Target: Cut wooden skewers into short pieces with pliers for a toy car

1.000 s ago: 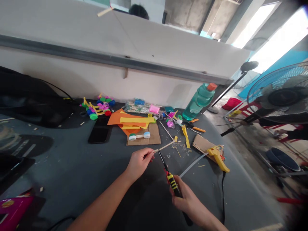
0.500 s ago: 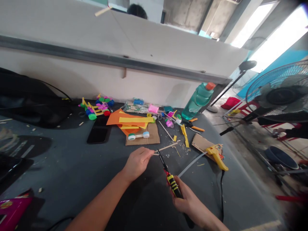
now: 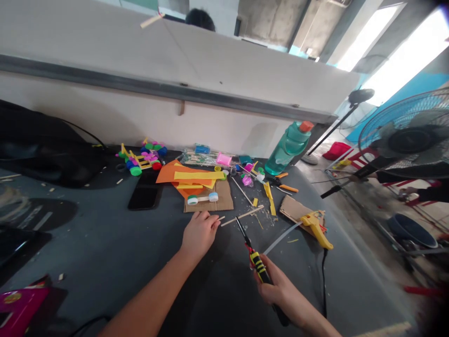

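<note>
L hand (image 3: pixel 199 238), just below ctr of frame, is pinching a short stick bit (image 3: pixel 220 218); R hand (image 3: pixel 275 283), lower right of ctr, is wrapping its fingers round a blk/yel tool (image 3: pixel 258 263), tip aiming up-left at the loose stick (image 3: pixel 249 213) lying mid-frame, contact unclear. Table (image 3: pixel 115 262) is giving L arm room, lower left; glue gun (image 3: pixel 317 232) is lying nr table's slanting R edge.

No lettering can be read — the markings on the pink packet (image 3: pixel 26 304) are too blurred.

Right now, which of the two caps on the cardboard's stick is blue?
The light blue cap at the right end; the left cap is green and white.
</note>
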`<act>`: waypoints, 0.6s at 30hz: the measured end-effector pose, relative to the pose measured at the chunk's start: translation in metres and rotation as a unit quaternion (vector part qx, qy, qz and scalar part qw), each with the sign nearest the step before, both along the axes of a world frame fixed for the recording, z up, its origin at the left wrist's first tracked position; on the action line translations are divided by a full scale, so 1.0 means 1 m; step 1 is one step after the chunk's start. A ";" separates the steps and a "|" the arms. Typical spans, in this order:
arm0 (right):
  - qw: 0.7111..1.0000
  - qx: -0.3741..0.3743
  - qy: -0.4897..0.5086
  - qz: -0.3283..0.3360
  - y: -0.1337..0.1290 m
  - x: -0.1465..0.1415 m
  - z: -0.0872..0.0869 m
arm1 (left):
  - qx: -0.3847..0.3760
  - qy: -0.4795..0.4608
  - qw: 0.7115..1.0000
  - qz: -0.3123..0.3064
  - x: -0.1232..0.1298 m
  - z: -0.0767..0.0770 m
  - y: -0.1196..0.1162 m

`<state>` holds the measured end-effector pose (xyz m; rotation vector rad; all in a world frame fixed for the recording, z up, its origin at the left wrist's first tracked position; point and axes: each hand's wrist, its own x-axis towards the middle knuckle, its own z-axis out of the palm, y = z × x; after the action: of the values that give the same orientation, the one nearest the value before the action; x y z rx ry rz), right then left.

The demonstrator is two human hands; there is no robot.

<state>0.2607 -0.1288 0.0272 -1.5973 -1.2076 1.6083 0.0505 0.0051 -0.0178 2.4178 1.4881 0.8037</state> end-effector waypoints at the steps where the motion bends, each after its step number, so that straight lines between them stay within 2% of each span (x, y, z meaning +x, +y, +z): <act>1: 1.000 -0.001 -0.001 0.001 -0.001 0.000 -0.001 | 0.006 -0.005 1.000 0.004 0.000 0.000 0.000; 5: 1.000 -0.001 -0.017 0.005 -0.001 -0.002 0.000 | 0.009 -0.088 0.996 0.013 0.000 0.002 -0.002; 8: 0.999 0.007 -0.033 0.018 -0.001 -0.005 0.004 | -0.046 -0.153 0.986 -0.054 0.004 0.005 -0.007; 11: 0.999 0.017 -0.040 0.020 -0.002 -0.007 0.003 | -0.083 -0.154 0.978 -0.114 0.009 0.007 -0.012; 14: 1.000 0.004 -0.016 0.015 -0.004 -0.006 -0.001 | -0.058 -0.144 0.980 -0.125 0.010 0.009 -0.013; 18: 0.996 -0.047 0.075 0.003 -0.007 -0.004 -0.006 | 0.017 -0.150 0.977 -0.149 0.007 0.009 -0.010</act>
<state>0.2569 -0.1359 0.0211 -1.4994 -1.0731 1.7792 0.0573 -0.0054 -0.0089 2.3349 0.9810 1.0687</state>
